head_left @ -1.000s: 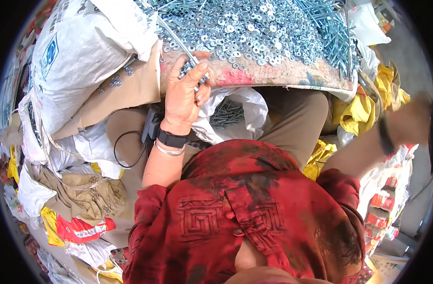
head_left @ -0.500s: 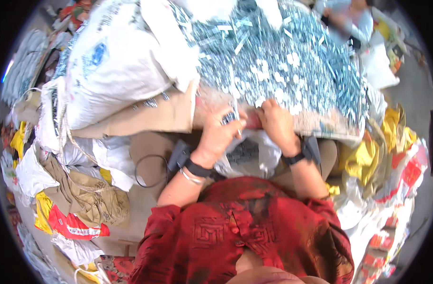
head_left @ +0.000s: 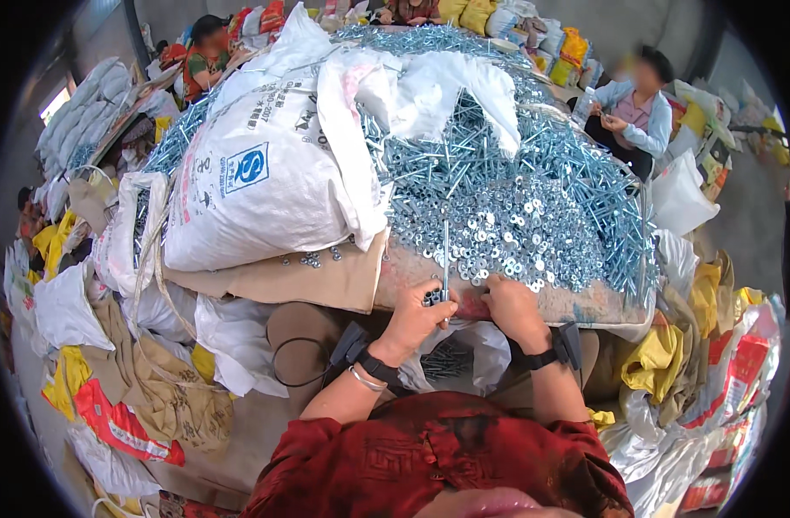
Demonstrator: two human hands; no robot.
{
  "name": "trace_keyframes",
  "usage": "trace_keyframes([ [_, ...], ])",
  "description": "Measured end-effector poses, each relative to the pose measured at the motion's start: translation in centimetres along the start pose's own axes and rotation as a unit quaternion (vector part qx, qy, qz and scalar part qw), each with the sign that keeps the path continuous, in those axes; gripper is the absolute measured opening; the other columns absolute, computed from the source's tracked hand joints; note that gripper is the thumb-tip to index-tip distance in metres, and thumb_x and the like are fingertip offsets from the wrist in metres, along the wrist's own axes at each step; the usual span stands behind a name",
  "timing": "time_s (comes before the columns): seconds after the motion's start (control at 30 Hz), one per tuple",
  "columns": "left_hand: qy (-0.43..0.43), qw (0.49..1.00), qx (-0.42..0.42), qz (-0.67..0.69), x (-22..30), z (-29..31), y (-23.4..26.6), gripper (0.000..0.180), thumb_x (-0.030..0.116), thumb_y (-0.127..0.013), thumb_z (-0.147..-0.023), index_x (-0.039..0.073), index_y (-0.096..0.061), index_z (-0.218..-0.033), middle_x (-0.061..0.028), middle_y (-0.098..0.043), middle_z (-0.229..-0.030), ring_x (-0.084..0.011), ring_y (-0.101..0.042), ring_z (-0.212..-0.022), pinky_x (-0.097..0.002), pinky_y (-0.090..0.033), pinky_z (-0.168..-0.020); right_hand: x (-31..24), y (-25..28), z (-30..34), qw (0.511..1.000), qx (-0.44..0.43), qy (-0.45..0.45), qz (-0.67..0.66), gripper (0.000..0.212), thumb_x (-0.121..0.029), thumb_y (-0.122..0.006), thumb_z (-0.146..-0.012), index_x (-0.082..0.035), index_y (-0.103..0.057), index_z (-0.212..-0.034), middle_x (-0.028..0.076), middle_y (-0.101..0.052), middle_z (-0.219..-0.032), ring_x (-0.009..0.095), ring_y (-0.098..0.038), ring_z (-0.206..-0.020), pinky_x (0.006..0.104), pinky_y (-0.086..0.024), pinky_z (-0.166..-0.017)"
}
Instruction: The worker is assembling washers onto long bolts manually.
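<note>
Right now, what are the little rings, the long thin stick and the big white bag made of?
The little rings look like metal, probably steel: silvery, some glinting. The long thin stick in the left hand seems metal too: straight, greyish, smooth. The big white bag may be woven plastic: dull, creased.

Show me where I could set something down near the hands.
Bare cardboard lies between the white sack and the left hand, below a few washers. Right of the right hand, a narrow strip of stained table edge is free below the washer pile. It's crowded ahead of both hands, with washers and bolts; below them, an open bag holds fasteners.
</note>
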State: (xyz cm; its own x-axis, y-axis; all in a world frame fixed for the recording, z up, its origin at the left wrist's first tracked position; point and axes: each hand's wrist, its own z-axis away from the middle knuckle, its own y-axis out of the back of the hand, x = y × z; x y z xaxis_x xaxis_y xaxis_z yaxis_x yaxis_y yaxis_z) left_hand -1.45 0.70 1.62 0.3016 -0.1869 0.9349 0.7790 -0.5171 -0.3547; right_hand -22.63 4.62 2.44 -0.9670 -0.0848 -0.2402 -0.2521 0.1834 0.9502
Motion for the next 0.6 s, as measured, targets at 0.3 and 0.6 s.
trace_keyframes([
  [0.3, -0.119, 0.918, -0.005, -0.379, 0.7, 0.1, 1.4, 0.014, 0.011, -0.067, -0.084, 0.006, -0.067, -0.097, -0.0076, -0.064, -0.070, -0.0221, -0.061, -0.058, -0.0351, -0.046, -0.052, 1.7, -1.0, -1.0, 0.989, 0.037, -0.051, -0.136, 0.016, -0.014, -0.068, -0.085, 0.000, -0.058, -0.086, 0.020, -0.067, -0.076, 0.034, -0.068, -0.072, 0.0444, -0.053, -0.063],
  [0.6, -0.218, 0.778, -0.043, -0.588, 0.7, 1.4, -0.2, 0.029, 0.010, -0.061, -0.075, 0.008, -0.067, -0.104, -0.0169, -0.064, -0.079, -0.0404, -0.063, -0.076, -0.0509, -0.048, -0.065, 0.1, 5.2, 1.1, 0.775, 0.088, -0.086, -0.620, 0.011, -0.009, -0.068, -0.090, -0.003, -0.061, -0.083, 0.003, -0.061, -0.069, 0.010, -0.057, -0.054, 0.0226, -0.046, -0.047],
])
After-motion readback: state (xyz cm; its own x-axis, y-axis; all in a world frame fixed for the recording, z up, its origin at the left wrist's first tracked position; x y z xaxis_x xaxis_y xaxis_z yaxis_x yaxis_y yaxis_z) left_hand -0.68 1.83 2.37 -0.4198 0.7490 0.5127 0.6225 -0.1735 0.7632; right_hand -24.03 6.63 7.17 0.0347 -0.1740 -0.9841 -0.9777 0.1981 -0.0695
